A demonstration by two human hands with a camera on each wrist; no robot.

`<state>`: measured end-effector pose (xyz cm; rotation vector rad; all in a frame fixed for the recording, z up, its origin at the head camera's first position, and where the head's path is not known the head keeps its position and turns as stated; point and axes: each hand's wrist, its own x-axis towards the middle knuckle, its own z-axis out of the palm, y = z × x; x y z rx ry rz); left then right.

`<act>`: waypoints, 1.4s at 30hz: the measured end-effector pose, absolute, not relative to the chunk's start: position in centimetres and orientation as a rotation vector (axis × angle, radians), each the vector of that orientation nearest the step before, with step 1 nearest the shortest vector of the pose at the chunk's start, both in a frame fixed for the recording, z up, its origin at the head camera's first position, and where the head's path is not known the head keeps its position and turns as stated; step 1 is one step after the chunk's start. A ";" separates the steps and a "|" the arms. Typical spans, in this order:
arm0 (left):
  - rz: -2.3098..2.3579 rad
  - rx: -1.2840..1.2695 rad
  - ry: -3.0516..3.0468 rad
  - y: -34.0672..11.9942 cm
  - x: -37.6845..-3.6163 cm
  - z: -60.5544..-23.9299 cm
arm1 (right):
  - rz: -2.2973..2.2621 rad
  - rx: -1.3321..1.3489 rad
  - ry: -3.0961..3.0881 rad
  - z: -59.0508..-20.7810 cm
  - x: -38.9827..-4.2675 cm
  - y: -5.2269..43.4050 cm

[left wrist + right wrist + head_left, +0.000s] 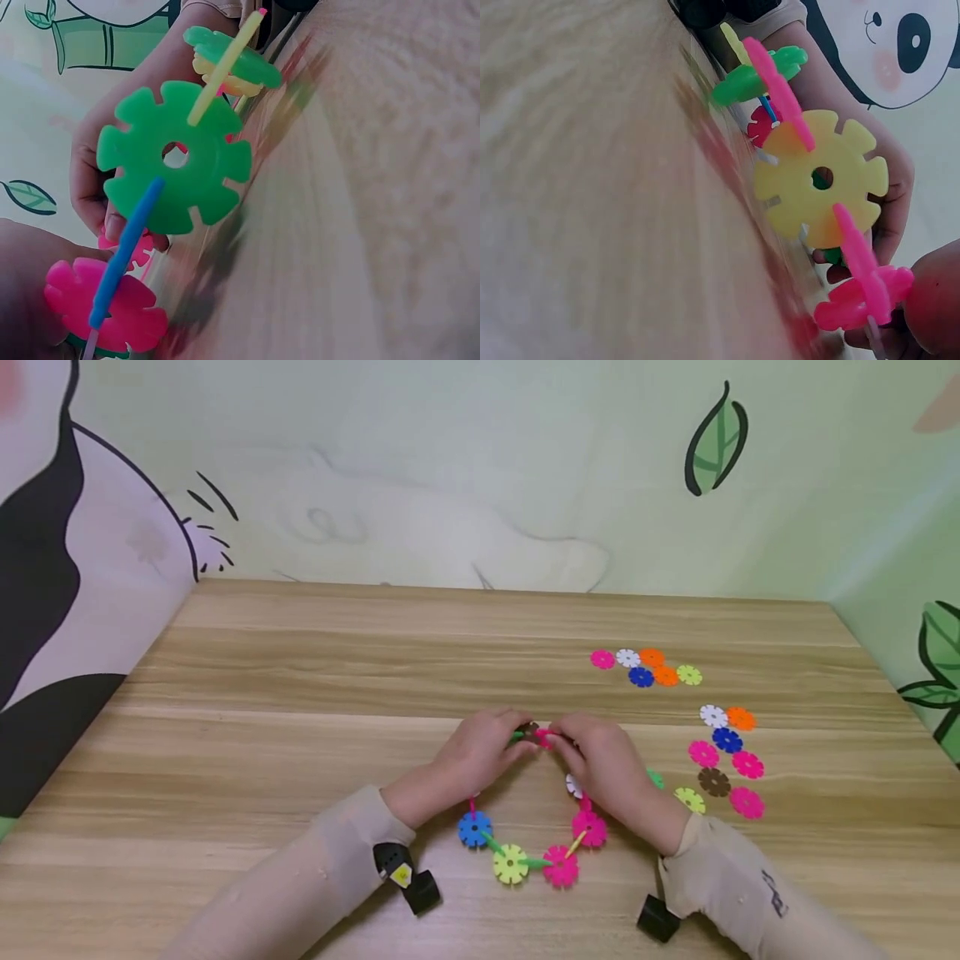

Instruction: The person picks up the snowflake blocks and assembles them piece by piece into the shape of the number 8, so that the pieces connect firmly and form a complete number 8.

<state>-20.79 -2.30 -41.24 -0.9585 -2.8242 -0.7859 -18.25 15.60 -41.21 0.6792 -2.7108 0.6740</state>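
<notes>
In the head view, my left hand pinches near a brown notched plastic disc at the far side of a ring of linked discs. My right hand pinches a pink disc beside it. Fingers partly hide where these pieces meet. Nearer me, the chain has a blue disc, a yellow-green disc and pink discs, with other discs slotted edge-on between them. A green disc fills the left wrist view's middle; a yellow disc shows large in the right wrist view.
Loose notched discs lie right of my right hand, among them a brown one and a lower pink one. Another group, with a white disc, lies farther back. A painted wall borders the wooden table.
</notes>
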 end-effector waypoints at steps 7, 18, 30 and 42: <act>-0.726 -0.970 -2.799 -2.7 -20.7 -41.1 | 0.662 0.671 -2.706 -41.2 -18.3 15.1; -0.837 -0.878 -2.928 -2.8 -21.1 -40.6 | 0.699 0.660 -2.814 -40.7 -18.9 16.3; -0.741 -0.965 -2.875 -2.9 -21.5 -40.3 | 0.711 0.681 -2.810 -40.8 -19.1 16.7; -0.673 -1.066 -2.802 -3.3 -21.9 -40.5 | 0.784 0.700 -2.847 -40.3 -19.8 17.6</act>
